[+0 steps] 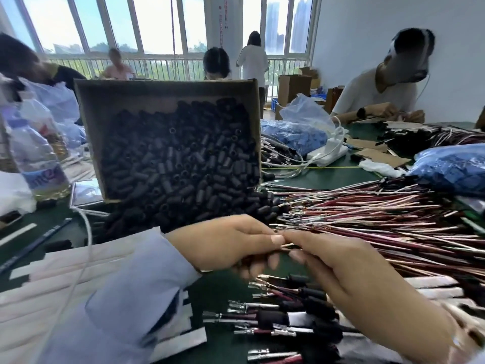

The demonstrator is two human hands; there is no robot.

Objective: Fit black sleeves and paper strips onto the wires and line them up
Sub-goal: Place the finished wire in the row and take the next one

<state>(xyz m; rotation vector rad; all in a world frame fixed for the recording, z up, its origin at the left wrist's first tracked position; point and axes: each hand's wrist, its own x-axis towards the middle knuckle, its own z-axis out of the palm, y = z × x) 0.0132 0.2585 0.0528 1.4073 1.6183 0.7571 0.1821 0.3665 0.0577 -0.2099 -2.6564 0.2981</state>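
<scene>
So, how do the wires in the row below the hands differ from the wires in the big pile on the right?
The row wires carry black sleeves; the pile wires nearly all look bare. The row wires lie side by side in the foreground; the pile wires form a loose, crossing heap farther off. Both are reddish, with metal terminals at their left ends.

Green tabletop [322, 177]: cardboard box [118, 101] of black sleeves [183, 158] at centre, wires [380, 222] right, paper strips [52, 279] lower left, bottle [39, 158] left, blue bags [456, 166] upper right.
</scene>
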